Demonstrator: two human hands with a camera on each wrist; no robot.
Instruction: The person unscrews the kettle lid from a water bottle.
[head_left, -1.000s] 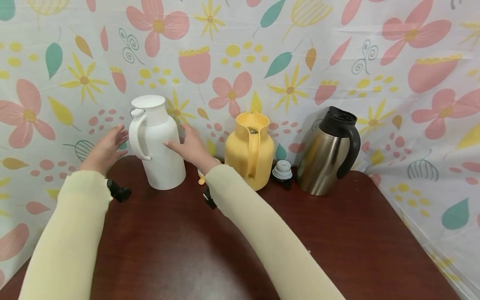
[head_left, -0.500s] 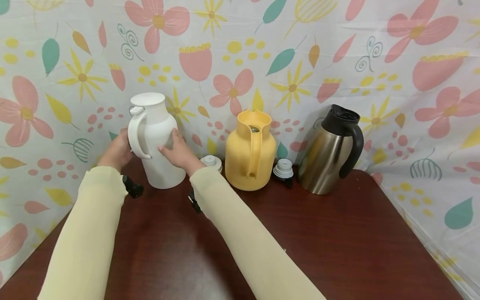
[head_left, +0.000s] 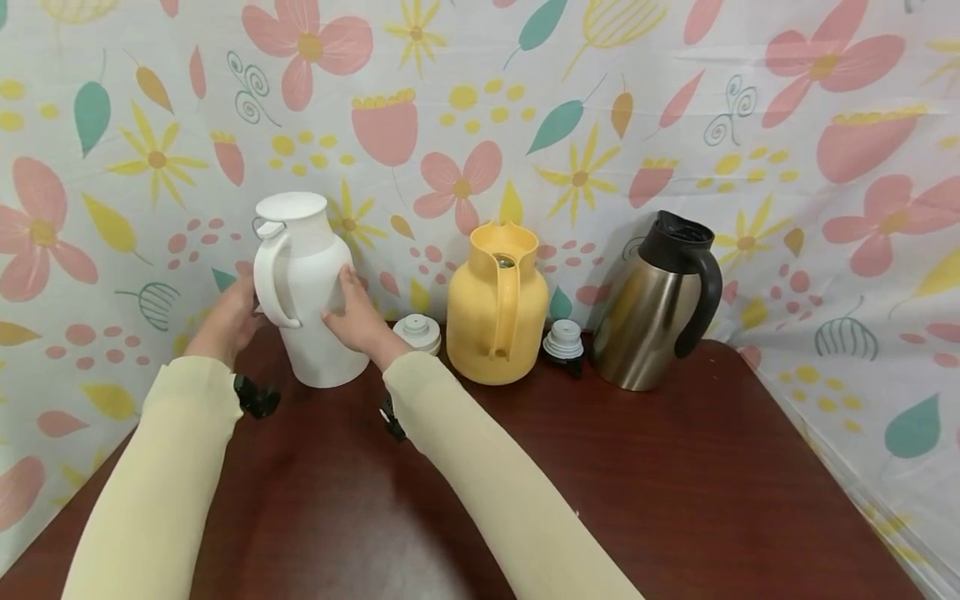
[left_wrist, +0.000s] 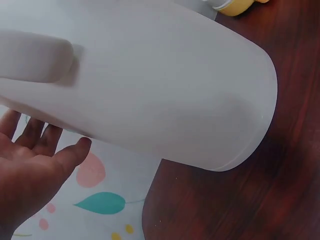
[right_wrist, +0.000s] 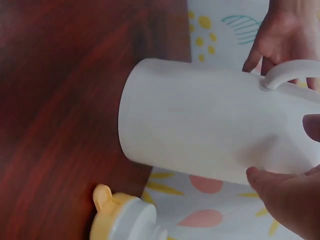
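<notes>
A white jug [head_left: 318, 304] with a side handle stands upright at the table's back left. My right hand [head_left: 363, 321] lies against its right side, thumb apart from the fingers. In the right wrist view, part of the right hand [right_wrist: 287, 200] touches the white body. At the left, just behind the handle, is my left hand [head_left: 228, 321]. Seen from the left wrist, the left hand [left_wrist: 37, 165] has its fingers extended along the jug's edge, with the thumb tip close to the wall; the jug partly hides these fingers.
Right of the white jug are a white-and-yellow stopper [head_left: 417, 333], a yellow jug [head_left: 495, 321], a white stopper with a black part [head_left: 564, 342] and a steel jug [head_left: 641, 325] with black handle. A flowered cloth [head_left: 465, 108] hangs behind the dark table [head_left: 675, 492].
Both hands have come in from beside the white jug to its two sides. The right hand now touches the body. The other jugs have stayed in place.
</notes>
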